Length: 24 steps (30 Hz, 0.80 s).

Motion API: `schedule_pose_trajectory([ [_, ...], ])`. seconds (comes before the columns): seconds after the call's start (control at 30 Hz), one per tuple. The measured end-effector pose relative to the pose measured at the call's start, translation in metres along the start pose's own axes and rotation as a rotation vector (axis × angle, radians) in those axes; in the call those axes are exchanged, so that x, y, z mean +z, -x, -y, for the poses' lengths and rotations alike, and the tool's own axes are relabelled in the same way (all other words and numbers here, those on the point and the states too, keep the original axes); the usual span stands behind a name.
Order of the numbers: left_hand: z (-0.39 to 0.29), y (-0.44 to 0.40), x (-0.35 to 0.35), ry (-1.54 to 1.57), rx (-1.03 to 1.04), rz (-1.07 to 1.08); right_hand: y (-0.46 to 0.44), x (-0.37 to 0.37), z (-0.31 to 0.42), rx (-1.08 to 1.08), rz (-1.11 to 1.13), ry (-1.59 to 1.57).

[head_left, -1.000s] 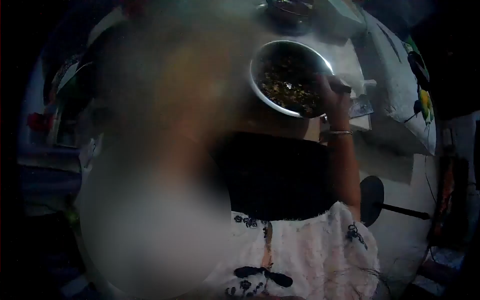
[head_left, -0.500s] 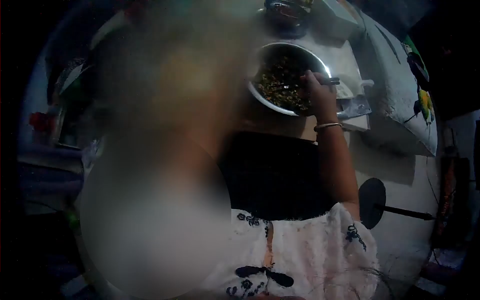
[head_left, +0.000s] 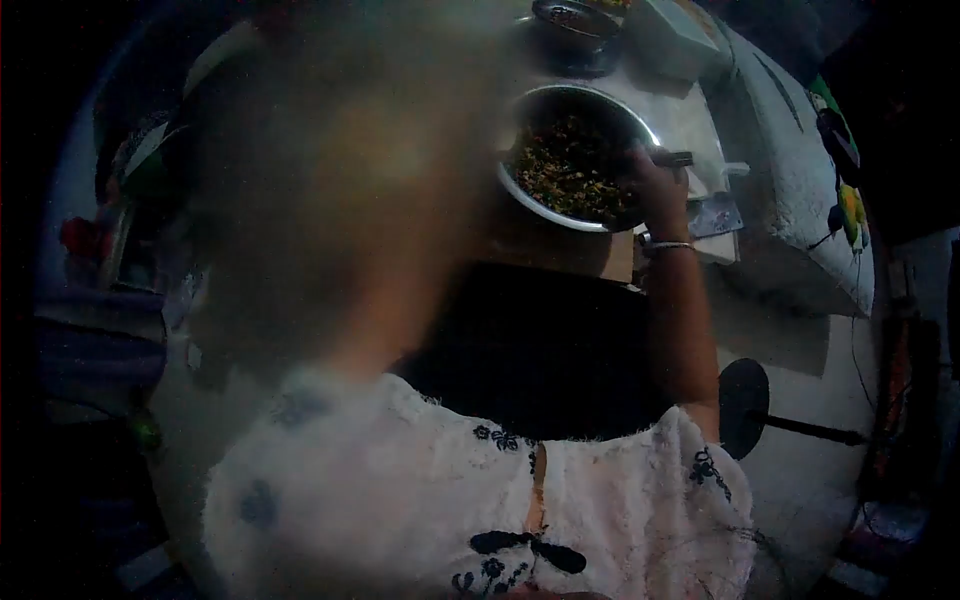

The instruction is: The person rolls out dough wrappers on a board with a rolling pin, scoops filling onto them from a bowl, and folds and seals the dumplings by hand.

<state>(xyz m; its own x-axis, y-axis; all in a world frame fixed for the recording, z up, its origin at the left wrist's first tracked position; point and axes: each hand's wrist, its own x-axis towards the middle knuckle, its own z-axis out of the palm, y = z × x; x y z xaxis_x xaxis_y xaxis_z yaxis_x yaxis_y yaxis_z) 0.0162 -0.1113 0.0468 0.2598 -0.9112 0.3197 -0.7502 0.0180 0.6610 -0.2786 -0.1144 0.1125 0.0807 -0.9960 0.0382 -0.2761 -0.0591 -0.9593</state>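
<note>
A metal bowl with a bright rim stands at the upper middle, holding a chopped mix of green and brownish bits. At its right side is my right hand, fingers wrapped round a dark handle that sticks out to the right; the other end of the utensil is hidden. A bracelet circles the right wrist. My left forearm reaches up toward the bowl's left side, smeared by a large blur, and the left hand's fingers cannot be made out.
Beyond the bowl stand a dark round container and a white box. A small packet lies right of the bowl. Further right are a pale ledge and a dark round object with a rod.
My right hand has moved left over the bowl and then back to its right side, still holding the handle. The pale blur over my left sleeve has cleared.
</note>
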Motion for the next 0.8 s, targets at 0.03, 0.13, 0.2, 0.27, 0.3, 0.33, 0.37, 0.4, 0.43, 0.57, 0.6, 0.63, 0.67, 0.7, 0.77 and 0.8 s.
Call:
schedule_pose_trajectory([
  [0.03,0.003,-0.001,0.003,0.000,-0.003,-0.002,-0.001,0.001,-0.002,-0.027,0.072,0.208],
  [0.13,0.008,-0.003,0.007,-0.012,0.010,-0.077,-0.048,-0.004,-0.069,-0.049,0.185,-0.364],
  [0.2,-0.012,0.003,-0.006,0.033,-0.052,0.049,-0.037,-0.002,-0.057,-0.354,0.164,0.322],
  [0.27,-0.020,0.008,-0.007,0.032,-0.043,0.024,-0.040,0.002,-0.059,-0.506,0.148,0.382],
  [0.3,-0.018,0.008,-0.005,0.062,-0.011,-0.001,-0.042,0.001,-0.060,-0.530,0.151,0.297],
  [0.33,-0.016,0.008,-0.004,0.091,0.021,-0.026,-0.045,0.001,-0.062,-0.554,0.155,0.214],
  [0.37,-0.018,0.008,-0.004,0.090,0.020,-0.027,-0.027,0.002,-0.031,-0.180,0.130,-0.026],
  [0.4,-0.023,0.009,-0.006,0.072,-0.027,-0.019,-0.017,0.004,-0.013,0.195,0.101,-0.262],
  [0.43,-0.027,0.011,-0.008,0.054,-0.074,-0.010,-0.021,0.009,-0.016,0.246,0.054,-0.352],
  [0.57,-0.032,0.009,-0.017,0.004,0.031,0.003,-0.005,0.005,-0.011,-0.253,0.128,0.058],
  [0.6,-0.028,0.008,-0.015,0.000,0.032,0.000,-0.007,0.004,-0.013,-0.256,0.130,0.054],
  [0.63,-0.025,0.007,-0.011,-0.018,-0.058,0.047,-0.009,0.000,-0.014,-0.090,0.094,-0.078],
  [0.67,-0.030,0.009,-0.015,-0.035,-0.149,0.093,-0.008,0.000,-0.008,0.078,0.059,-0.209],
  [0.7,-0.019,0.001,-0.007,-0.010,-0.077,0.035,-0.013,-0.002,-0.015,0.132,0.038,-0.437],
  [0.77,-0.011,0.004,-0.002,0.086,-0.084,0.029,-0.014,-0.005,-0.019,0.109,0.048,-0.514],
  [0.8,-0.015,0.007,-0.005,0.183,-0.090,0.025,-0.011,-0.005,-0.017,0.085,0.057,-0.590],
])
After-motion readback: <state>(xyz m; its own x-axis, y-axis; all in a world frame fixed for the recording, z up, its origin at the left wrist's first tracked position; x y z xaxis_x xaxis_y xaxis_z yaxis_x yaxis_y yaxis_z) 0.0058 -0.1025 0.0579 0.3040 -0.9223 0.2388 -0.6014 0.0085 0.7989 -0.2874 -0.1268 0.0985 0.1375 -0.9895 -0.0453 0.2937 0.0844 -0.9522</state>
